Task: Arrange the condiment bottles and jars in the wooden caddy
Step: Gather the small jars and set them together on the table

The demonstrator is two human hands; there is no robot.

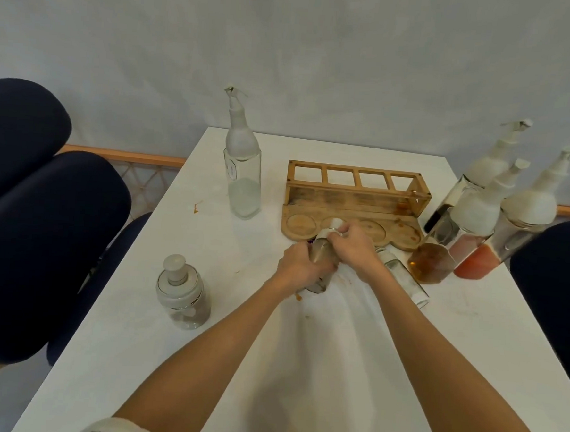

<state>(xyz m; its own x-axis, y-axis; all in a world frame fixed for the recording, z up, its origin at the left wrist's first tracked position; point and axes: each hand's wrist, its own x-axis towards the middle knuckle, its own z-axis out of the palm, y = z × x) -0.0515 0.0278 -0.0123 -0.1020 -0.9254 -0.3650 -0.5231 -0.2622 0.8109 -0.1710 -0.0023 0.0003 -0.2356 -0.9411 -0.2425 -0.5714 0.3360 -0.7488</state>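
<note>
The wooden caddy point(354, 206) stands at the back middle of the white table, its square slots and round front recesses holding nothing. Just in front of it both hands hold one small glass jar point(321, 251) tilted on its side. My left hand point(299, 265) grips the jar's body. My right hand point(351, 250) is closed around its white lid point(331, 228). Another small jar point(403, 276) lies on the table to the right of my right hand. A lidded jar point(182, 294) stands at the front left.
A tall, nearly empty pourer bottle point(242, 176) stands left of the caddy. Several pourer bottles point(476, 227) with dark, amber and red contents cluster at the right edge. Dark blue chairs point(43, 217) flank the table. Orange stains mark the tabletop point(336, 336).
</note>
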